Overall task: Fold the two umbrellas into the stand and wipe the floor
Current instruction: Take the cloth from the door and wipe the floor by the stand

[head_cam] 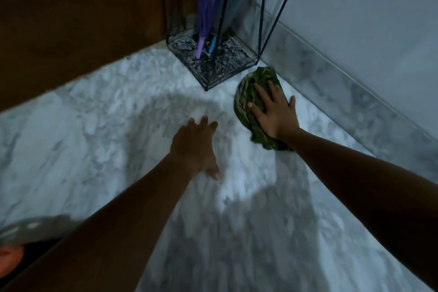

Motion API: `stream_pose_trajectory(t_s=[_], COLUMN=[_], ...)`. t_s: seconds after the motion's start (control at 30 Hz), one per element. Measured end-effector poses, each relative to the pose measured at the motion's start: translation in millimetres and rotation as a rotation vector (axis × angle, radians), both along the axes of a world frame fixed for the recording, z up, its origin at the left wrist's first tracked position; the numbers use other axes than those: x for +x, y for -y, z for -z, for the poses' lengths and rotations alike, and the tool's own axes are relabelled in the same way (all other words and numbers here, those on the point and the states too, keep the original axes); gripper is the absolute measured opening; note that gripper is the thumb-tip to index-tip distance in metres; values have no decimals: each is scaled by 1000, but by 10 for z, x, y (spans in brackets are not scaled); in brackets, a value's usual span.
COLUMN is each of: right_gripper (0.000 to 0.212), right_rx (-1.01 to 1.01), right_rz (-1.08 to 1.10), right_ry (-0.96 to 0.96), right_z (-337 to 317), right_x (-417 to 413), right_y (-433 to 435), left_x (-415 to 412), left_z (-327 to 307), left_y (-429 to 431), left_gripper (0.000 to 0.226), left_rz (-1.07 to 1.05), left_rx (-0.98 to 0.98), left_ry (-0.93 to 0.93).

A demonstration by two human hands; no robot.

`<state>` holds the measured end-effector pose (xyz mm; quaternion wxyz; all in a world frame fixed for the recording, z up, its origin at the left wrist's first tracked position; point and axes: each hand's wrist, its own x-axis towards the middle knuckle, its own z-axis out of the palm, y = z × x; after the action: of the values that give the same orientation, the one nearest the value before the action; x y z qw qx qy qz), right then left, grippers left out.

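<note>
White-and-grey marble floor [94,149] fills the near ground. Over it the left hand [194,147] is spread with straight fingers, palm down, holding nothing; whether it touches the tiles cannot be told. Further on, the right hand [275,114] lies flat with splayed fingers pressing on a crumpled green cloth [246,87], which sits on the floor just beside the grey marble skirting [331,78]. Near the cloth, in the corner, stands a black wire-frame umbrella stand with a speckled base [232,59]. Inside it, upright and tip down, are a folded purple umbrella [208,7] and a translucent blue-tipped umbrella [212,46]. Brown wood [71,31] lies to the left.
</note>
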<state>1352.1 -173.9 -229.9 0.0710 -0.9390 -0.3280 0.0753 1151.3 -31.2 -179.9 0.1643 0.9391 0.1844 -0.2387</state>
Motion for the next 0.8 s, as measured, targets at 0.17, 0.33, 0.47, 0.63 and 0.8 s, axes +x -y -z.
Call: stream_pose_trajectory(t_s=[0.17,0.33,0.47,0.63,0.8], right_gripper=[67,67,67,68,68], right_rx=[9,13,0,-27,-85], right_rz=[123,230,343,297,50], right_ry=[2,13,1,-15,-19], right_z=[10,13,-16,-39,-90], right_x=[179,47,-252,-808,-1432], right_y=[128,368,575,696,628], left_x=[70,47,42,47,-72], left_z=[-19,-28,-32,-39,-80], left_y=[67,73,70,73,-10], left_gripper=[142,141,141,141,125], left_rz=[-40,-46,-49,-48,-43], left_rx=[14,10,6,8,-96], left_ry=[-11,-6,-7,0,64])
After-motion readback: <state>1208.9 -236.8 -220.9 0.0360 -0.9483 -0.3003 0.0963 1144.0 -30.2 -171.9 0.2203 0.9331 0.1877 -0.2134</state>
